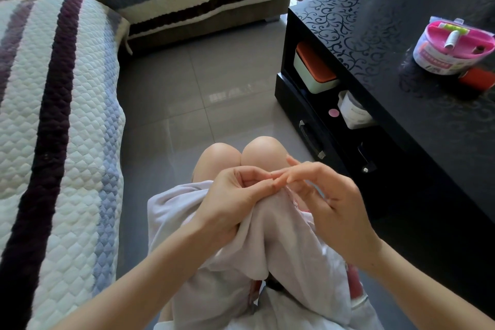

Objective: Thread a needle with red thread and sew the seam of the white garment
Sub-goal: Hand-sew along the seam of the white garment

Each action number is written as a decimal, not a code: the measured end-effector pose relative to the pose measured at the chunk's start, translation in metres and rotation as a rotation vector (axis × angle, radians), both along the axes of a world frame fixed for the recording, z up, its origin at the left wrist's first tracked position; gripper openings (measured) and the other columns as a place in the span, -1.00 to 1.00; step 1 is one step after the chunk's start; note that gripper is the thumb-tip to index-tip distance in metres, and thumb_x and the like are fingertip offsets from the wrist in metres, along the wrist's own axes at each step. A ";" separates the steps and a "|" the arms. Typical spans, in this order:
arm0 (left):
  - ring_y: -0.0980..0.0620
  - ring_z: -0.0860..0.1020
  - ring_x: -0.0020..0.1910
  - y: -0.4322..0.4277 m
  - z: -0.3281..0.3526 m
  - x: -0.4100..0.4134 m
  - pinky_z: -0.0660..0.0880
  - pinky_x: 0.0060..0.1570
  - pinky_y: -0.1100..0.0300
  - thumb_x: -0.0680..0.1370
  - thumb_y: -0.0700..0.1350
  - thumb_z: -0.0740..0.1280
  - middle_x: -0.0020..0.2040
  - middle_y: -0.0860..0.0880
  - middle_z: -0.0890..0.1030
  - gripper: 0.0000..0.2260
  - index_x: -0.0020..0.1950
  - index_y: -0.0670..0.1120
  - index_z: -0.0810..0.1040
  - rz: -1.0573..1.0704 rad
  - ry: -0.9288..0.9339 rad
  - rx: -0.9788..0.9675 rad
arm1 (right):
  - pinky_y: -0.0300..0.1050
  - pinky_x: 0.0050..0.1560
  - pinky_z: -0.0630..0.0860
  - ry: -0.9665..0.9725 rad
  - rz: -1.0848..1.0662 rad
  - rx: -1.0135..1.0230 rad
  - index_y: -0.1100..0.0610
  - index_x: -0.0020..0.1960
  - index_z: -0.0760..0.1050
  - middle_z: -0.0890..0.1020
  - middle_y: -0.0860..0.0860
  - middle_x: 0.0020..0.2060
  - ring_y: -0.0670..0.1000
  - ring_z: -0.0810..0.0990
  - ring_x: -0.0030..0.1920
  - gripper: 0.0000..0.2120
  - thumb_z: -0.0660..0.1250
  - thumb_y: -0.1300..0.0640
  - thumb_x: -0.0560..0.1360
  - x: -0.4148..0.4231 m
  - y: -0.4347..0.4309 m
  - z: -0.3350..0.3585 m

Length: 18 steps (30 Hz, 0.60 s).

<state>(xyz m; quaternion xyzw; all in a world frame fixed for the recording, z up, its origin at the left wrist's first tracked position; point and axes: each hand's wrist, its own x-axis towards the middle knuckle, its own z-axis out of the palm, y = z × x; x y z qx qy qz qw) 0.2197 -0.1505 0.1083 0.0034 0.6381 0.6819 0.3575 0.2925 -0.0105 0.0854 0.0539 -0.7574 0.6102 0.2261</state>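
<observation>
The white garment (281, 238) lay over the legs (222, 155), a fold gripped in the left hand (233, 201). Fingertips of the right hand (332, 198) touched there; whether they pinched anything, I could not tell.

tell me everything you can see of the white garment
The garment is soft, thin, off-white cloth, crumpled and draped over the person's thighs. The left hand grips a bunched fold and holds it up. The right hand touches that fold's top edge with its fingertips, where a seam runs.
</observation>
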 end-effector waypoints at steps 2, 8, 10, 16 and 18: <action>0.04 0.63 -0.33 -0.001 -0.005 -0.001 0.53 -0.30 0.28 0.51 -0.31 0.36 -0.32 -0.11 0.68 -0.88 -0.22 -0.24 0.61 0.061 0.014 -0.078 | -0.02 0.20 0.52 0.029 -0.062 -0.123 0.21 -0.10 0.49 0.67 0.01 -0.24 0.06 0.68 -0.16 -0.93 0.26 0.25 0.55 0.000 0.003 0.011; 0.15 0.62 -0.31 -0.007 -0.006 -0.007 0.51 -0.29 0.36 0.51 -0.27 0.34 -0.32 0.00 0.66 -0.85 -0.24 -0.14 0.62 0.077 -0.074 -0.008 | 0.09 -0.07 0.60 -0.189 0.005 -0.620 0.25 -0.09 0.38 0.50 0.13 -0.39 0.12 0.57 -0.36 -0.84 0.25 0.14 0.49 -0.013 0.017 0.020; 0.12 0.59 -0.34 -0.006 -0.007 -0.016 0.51 -0.30 0.33 0.45 -0.23 0.39 -0.34 0.00 0.62 -0.86 -0.31 -0.08 0.63 0.023 -0.141 0.042 | 0.00 -0.28 0.57 -0.265 0.036 -0.652 0.22 -0.09 0.39 0.46 0.11 -0.39 0.08 0.51 -0.40 -0.82 0.28 0.10 0.45 -0.014 0.020 0.018; 0.13 0.40 -0.38 -0.002 0.013 -0.044 0.26 -0.37 0.29 0.19 -0.05 0.43 -0.33 0.01 0.47 -0.89 -0.38 -0.05 0.57 -0.171 -0.084 0.103 | -0.16 -0.45 0.20 -0.320 0.005 -0.435 0.22 -0.08 0.43 0.29 0.15 -0.48 -0.04 0.27 -0.47 -0.88 0.25 0.15 0.55 -0.015 0.025 0.019; 0.15 0.39 -0.38 -0.002 0.031 -0.051 0.23 -0.37 0.29 0.19 -0.03 0.40 -0.34 0.05 0.51 -0.92 -0.40 -0.02 0.58 -0.260 -0.002 0.111 | -0.20 -0.44 0.12 -0.346 -0.016 -0.280 0.26 -0.08 0.47 0.20 0.15 -0.49 -0.08 0.18 -0.47 -0.88 0.23 0.24 0.59 -0.018 0.023 0.017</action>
